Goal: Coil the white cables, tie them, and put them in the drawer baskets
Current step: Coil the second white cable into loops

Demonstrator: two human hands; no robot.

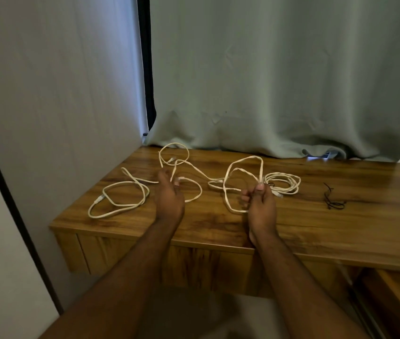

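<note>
- The white cable (189, 167) looks light, limp, springy; loops need pinching where they cross.
- Right hand (262, 209) grips gathered loops.
- Left hand (171, 196) pinches a strand.

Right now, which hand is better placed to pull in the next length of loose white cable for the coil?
Probably the left hand: it pinches the loose white cable trailing across the desk, while the right hand grips the raised loops and is occupied holding them.
</note>
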